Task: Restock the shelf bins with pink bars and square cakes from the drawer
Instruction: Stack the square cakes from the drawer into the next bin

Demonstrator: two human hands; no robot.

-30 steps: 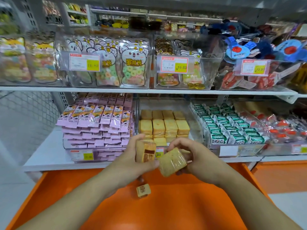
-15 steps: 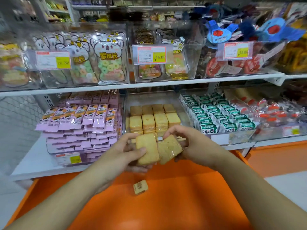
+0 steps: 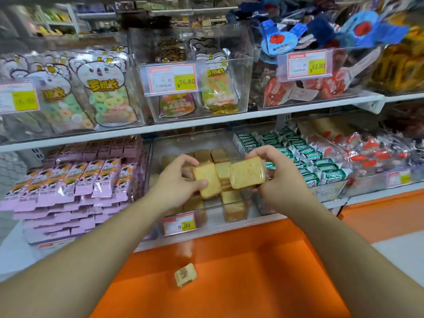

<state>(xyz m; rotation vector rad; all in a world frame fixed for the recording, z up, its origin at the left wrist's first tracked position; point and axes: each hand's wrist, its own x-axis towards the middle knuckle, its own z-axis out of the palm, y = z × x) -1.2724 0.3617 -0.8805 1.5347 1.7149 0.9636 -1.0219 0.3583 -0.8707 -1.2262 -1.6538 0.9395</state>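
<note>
My left hand (image 3: 177, 180) grips a wrapped square cake (image 3: 206, 183) over the clear cake bin (image 3: 158, 157) on the lower shelf. My right hand (image 3: 275, 173) holds a second square cake (image 3: 247, 172) beside it, above the bin's right half. Stacked square cakes (image 3: 231, 203) fill the bin below both hands. To the left, pink bars (image 3: 75, 180) are piled high in their own bin. One small wrapped cake (image 3: 185, 274) lies alone on the floor of the open orange drawer (image 3: 252, 283) beneath my arms.
A price tag (image 3: 179, 224) hangs on the cake bin's front. Green-wrapped snacks (image 3: 305, 154) and red-and-white packs (image 3: 367, 152) fill bins to the right. The upper shelf (image 3: 206, 121) carries clear bins of candy bags just above my hands.
Both hands have risen from over the drawer to above the cake bin, each carrying its cake forward. The view has moved closer to the shelf.
</note>
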